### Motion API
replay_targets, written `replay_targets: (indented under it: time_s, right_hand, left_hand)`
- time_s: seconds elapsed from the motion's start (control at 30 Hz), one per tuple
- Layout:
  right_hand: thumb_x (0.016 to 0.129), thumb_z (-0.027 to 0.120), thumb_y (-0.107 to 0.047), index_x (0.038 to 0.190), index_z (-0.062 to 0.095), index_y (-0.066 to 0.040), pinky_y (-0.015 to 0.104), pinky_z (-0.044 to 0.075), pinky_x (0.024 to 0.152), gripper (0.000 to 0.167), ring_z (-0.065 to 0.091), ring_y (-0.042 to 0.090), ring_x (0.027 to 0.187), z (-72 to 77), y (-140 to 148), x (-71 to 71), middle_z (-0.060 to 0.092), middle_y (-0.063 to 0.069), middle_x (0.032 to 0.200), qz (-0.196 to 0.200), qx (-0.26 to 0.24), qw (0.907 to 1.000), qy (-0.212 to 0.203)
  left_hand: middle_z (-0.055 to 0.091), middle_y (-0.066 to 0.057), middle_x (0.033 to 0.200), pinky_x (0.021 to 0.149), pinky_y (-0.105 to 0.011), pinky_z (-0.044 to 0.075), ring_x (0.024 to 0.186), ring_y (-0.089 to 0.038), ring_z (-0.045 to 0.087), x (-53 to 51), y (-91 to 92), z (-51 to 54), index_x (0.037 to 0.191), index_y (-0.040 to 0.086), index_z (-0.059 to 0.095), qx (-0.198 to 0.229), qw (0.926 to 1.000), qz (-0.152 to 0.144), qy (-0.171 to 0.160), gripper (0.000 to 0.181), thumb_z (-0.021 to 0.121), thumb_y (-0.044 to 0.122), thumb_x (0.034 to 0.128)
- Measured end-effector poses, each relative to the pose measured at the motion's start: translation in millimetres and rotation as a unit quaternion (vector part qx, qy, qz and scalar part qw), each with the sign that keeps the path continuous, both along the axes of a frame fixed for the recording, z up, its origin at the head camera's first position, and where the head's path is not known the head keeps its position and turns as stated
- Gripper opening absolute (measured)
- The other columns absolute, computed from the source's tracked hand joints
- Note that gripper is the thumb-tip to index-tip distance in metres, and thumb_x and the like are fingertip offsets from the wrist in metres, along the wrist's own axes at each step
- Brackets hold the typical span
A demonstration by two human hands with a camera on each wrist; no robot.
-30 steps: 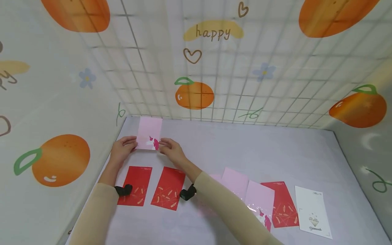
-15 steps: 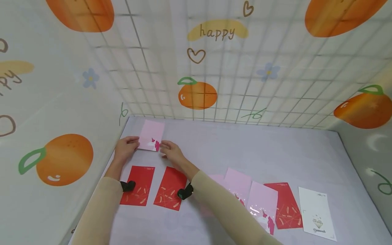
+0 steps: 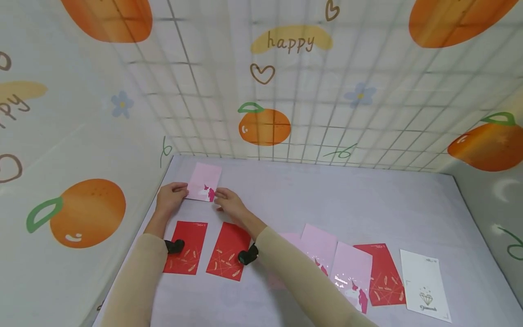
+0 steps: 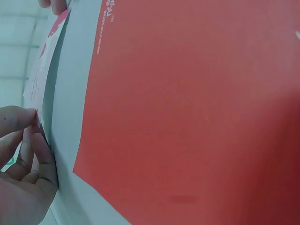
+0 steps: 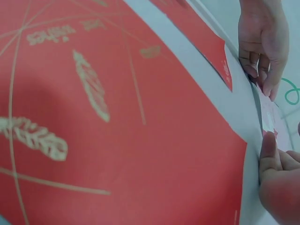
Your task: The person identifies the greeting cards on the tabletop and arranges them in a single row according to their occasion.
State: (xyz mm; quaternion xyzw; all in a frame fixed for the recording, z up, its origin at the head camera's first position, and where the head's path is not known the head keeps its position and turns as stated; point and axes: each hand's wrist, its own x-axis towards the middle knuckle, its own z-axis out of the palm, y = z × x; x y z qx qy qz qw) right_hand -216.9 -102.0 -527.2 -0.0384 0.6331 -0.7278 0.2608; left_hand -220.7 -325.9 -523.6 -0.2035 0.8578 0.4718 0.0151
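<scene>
Card (image 3: 204,179) (pink) near the far left corner of table (image 3: 310,195), beyond two red cards (image 3: 191,238); near edge seems slightly raised. Left hand (image 3: 169,200) and right hand (image 3: 232,203) pinch opposite sides, fingers bent. Step, I judge: placing; next calls for lowering flat, releasing evenly.

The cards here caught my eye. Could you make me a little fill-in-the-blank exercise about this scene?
1. The left hand and right hand hold a unicorn card whose background is ____.
2. The two feather-print cards by the wrists have a background that is ____.
3. In the head view, the diamond-print card lies to the ____ of all the other cards.
4. The yellow patch at top center bears the word ____.

Missing words: pink; red; right; happy.
</scene>
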Motion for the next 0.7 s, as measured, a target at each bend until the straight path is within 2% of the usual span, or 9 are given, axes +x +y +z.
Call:
replay_targets:
  time_s: [0.4,0.7]
  right_hand:
    - [0.102,0.052,-0.005,0.149,0.042,-0.002,0.034,0.053,0.091,0.049,0.06,0.024,0.116,0.8,-0.8,0.5,0.051,0.012,0.147,0.002,0.004,1.0,0.001]
    - [0.103,0.053,-0.008,0.15,0.042,-0.005,0.034,0.052,0.093,0.049,0.06,0.022,0.114,1.7,0.8,2.4,0.052,0.008,0.147,0.001,0.017,0.9998,0.001]
  left_hand:
    - [0.063,-0.022,0.127,0.101,-0.044,0.047,0.116,-0.034,0.06,3.3,2.3,4.8,0.134,0.002,0.06,-0.013,0.9999,-0.006,-0.003,0.036,0.058,0.018,0.102]
    - [0.062,-0.023,0.127,0.101,-0.044,0.048,0.116,-0.035,0.06,1.3,1.0,2.3,0.134,0.001,0.06,-0.011,0.9999,-0.005,-0.012,0.036,0.058,0.018,0.1016]
